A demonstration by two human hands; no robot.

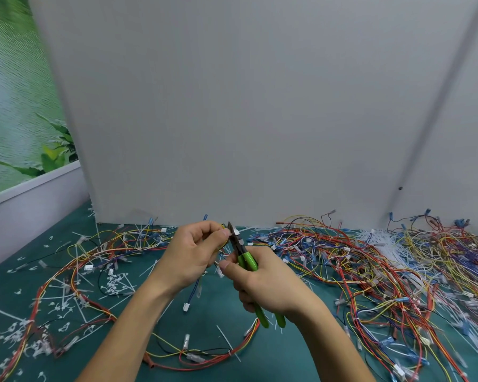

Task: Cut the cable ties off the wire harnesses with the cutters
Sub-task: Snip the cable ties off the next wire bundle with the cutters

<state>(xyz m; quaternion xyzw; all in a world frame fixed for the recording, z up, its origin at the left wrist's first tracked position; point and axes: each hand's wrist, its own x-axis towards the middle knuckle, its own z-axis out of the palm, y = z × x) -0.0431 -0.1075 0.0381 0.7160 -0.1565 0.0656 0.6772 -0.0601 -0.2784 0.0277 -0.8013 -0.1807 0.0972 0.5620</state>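
Right hand fingers grip one cutters; left hand fingers pinch one wire harness.

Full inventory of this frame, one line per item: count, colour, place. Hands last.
Multicoloured wire harnesses: many; red, yellow, blue, black; heaped right, looser tangle left and front.
Held harness: one; yellow wire showing; centre, in left hand.
Cut white cable-tie scraps: many; white; scattered left on the mat.
Straight white strips: one cluster, probably uncut ties; far right.
Green-handled cutters: one; centre, tip at the held harness.
Teal table mat: one; under everything.
Grey-white partition board: one; upright behind the mat.
Green leaf-print wall panel: one; back left.
Left hand: pinches the held harness.
Right hand: grips the cutter handles.
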